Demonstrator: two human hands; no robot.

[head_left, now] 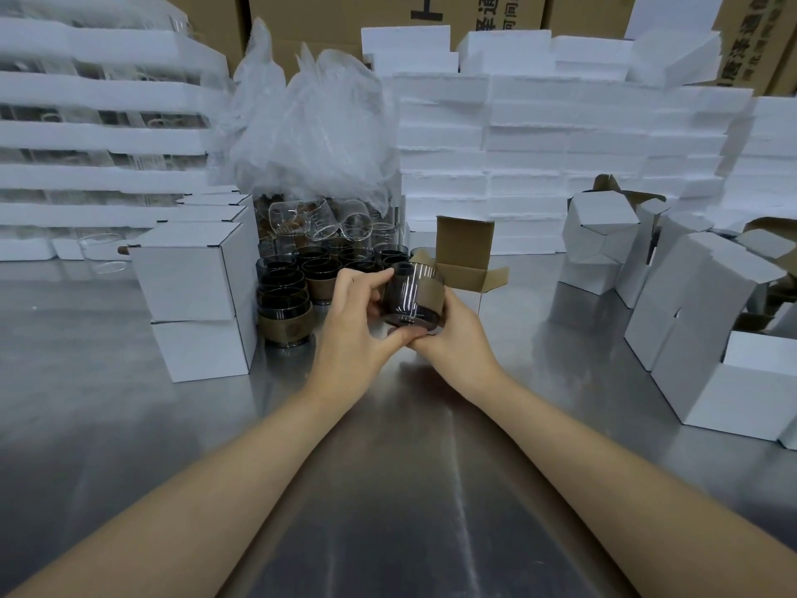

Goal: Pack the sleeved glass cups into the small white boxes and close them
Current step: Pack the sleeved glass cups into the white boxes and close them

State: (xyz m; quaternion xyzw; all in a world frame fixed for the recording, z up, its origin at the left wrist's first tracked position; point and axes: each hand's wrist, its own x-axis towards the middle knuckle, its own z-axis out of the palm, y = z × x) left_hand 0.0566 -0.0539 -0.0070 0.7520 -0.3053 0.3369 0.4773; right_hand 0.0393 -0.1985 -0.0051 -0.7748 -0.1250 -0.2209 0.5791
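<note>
A dark glass cup (pixel 407 297) with a brown sleeve is held above the steel table between both hands. My left hand (pixel 353 325) grips its left side and rim, thumb under the base. From the right and below, my right hand (pixel 457 334) cups it, fingers curled round the sleeve. Just behind the cup stands a small white box (pixel 468 263) with its brown-lined flaps open. More sleeved cups (pixel 297 287) stand in a cluster to the left of it.
Closed white boxes (pixel 194 295) are stacked at the left. Open and folded white boxes (pixel 698 321) crowd the right side. Clear glasses under plastic wrap (pixel 319 166) sit behind the cups. Foam trays (pixel 539 135) form a wall at the back. The steel table (pixel 396 489) stretches toward me.
</note>
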